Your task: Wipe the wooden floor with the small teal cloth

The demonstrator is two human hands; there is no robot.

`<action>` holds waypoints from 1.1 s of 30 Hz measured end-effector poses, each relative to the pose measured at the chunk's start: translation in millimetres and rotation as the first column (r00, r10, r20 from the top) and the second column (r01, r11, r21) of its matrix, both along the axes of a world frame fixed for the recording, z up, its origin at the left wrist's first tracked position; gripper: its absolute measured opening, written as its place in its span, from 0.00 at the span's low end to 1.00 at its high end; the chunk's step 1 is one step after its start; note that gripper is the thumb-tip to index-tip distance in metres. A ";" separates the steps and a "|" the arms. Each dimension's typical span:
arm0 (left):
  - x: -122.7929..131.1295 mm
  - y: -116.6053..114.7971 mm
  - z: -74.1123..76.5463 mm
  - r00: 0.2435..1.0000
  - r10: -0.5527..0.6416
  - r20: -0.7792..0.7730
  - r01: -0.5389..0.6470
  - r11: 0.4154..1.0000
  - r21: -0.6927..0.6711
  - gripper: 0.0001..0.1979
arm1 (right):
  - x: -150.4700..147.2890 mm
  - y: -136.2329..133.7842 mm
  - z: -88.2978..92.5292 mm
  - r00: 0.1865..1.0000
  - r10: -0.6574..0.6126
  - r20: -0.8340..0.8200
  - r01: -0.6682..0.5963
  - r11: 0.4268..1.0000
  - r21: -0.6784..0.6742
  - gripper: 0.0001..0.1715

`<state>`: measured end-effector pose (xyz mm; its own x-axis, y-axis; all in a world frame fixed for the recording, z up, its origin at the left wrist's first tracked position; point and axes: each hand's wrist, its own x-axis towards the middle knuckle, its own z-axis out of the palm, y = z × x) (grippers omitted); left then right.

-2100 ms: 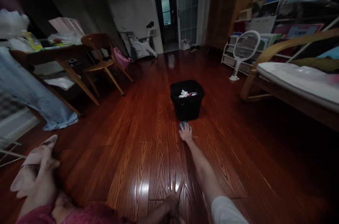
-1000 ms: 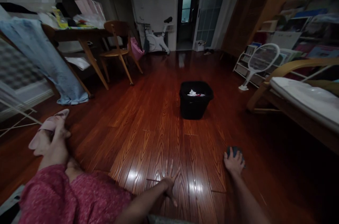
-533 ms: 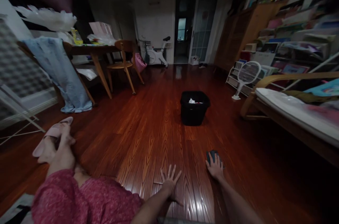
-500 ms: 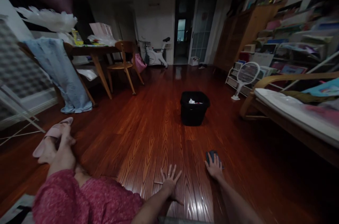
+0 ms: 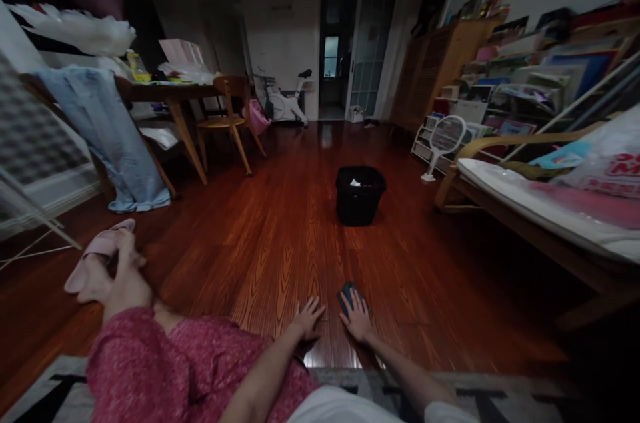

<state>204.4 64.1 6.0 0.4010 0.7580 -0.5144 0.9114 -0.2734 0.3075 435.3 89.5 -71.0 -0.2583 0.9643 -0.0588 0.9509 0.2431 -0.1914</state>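
Observation:
My right hand point(image 5: 357, 317) lies flat, fingers stretched and slightly apart, on a small dark blue-grey cloth point(image 5: 345, 298) on the wooden floor point(image 5: 260, 243). The palm and fingers cover much of the cloth. To its left, my left hand point(image 5: 309, 317) rests on the shiny boards with its fingers spread, holding nothing. A black bin point(image 5: 359, 204) with white scraps inside stands upright beyond both hands, touched by neither.
My bent legs in pink shorts point(image 5: 190, 369) and a pink slipper point(image 5: 95, 253) fill the lower left. A wooden chair point(image 5: 227, 121) and table stand farther back. At right are a cushioned wooden seat point(image 5: 500, 186) and a white racket point(image 5: 447, 136).
My right hand and the cloth beneath it have moved left, closer to my left hand. My left hand's fingers are less widely spread. The view has shifted slightly.

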 end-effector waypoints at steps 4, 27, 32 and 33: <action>-14.0 -4.7 7.2 0.999 0.010 0.047 -0.008 0.999 -0.047 0.49 | -18.4 -34.3 -2.6 0.991 0.112 -0.073 -0.109 0.993 0.042 0.36; -79.7 -35.1 53.2 0.982 0.160 0.100 -0.152 0.985 -0.083 0.41 | -37.0 -37.2 11.6 0.857 -0.511 -0.067 0.514 0.857 0.037 0.36; -85.9 -34.2 51.1 0.976 0.180 0.126 -0.172 0.982 -0.072 0.41 | -107.8 -65.6 2.0 0.988 -0.045 -0.146 0.056 0.996 0.069 0.35; -87.4 -33.8 49.3 0.974 0.191 0.124 -0.183 0.980 -0.071 0.41 | -113.0 -68.5 2.7 0.985 0.067 -0.159 -0.056 0.996 0.074 0.34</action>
